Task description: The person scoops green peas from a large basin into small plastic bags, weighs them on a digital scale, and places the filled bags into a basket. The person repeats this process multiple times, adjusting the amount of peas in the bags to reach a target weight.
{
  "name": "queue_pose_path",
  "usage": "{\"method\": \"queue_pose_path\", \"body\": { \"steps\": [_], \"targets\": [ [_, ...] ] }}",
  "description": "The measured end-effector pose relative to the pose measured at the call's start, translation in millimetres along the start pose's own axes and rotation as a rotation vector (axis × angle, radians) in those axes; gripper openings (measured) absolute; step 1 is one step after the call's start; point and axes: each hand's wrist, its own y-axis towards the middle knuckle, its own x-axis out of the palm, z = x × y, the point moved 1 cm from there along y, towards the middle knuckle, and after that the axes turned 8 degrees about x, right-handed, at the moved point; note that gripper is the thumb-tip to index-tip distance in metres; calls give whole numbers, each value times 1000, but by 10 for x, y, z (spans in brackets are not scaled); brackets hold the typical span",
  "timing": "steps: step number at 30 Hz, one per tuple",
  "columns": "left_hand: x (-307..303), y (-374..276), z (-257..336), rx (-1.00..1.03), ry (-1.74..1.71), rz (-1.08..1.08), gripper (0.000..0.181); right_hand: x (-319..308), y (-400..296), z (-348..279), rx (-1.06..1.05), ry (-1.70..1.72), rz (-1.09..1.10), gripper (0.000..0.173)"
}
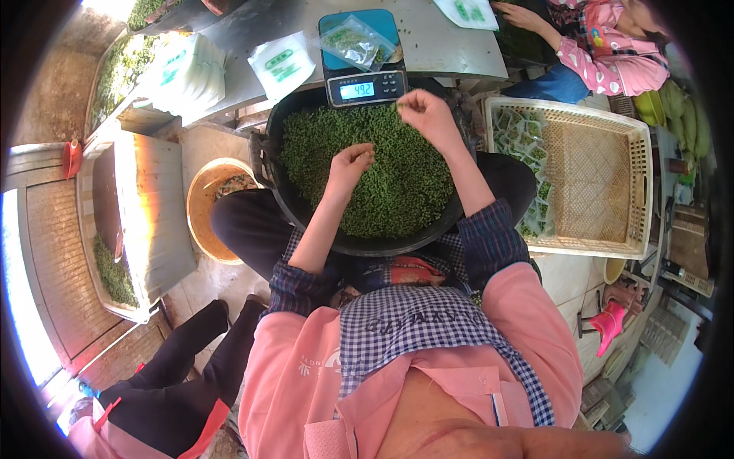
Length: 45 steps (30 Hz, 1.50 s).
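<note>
On my lap rests a black plastic tub (344, 246) filled with small round green berries (378, 195) that look like green peppercorns. My left hand (351, 165) hovers over the middle of the berries, fingers curled with the tips close together. Over the tub's far right, my right hand (425, 117) has its thumb and fingertips pinched near the scale's front corner. Whether either hand holds a few berries is too small to tell. A digital kitchen scale (367, 89) with a lit display stands at the tub's far rim. On its plate lies a clear plastic bag (358, 43) containing some berries.
Printed plastic bags (281, 66) lie left of the scale on the metal table (453, 54), near a thicker stack (192, 69). At right, a plastic crate (596, 246) holds filled bags (536, 172). An orange bucket (215, 252) stands left. Other people are at upper right and lower left.
</note>
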Motion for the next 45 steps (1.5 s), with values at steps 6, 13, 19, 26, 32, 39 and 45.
{"method": "queue_pose_path", "body": {
  "steps": [6,13,19,26,32,39,45],
  "targets": [
    [105,-62,167,-17,13,-12,31,263,534,-404,-236,-3,245,25],
    [29,-67,-45,-18,-63,-26,30,426,365,-238,-528,-350,373,33],
    [82,-83,-22,-37,-64,-17,29,488,652,-400,-472,-647,243,43],
    [-41,-112,-73,-61,-113,32,27,306,-87,-259,-450,-427,269,20],
    [35,-93,-66,-56,-120,4,26,442,-416,899,-125,-965,-158,5],
    [114,-117,-62,-107,-65,61,33,301,-527,482,-99,-503,-176,8],
    [258,-109,-80,-47,-107,-59,40,232,-552,206,5,-265,-141,10]
  ]
}}
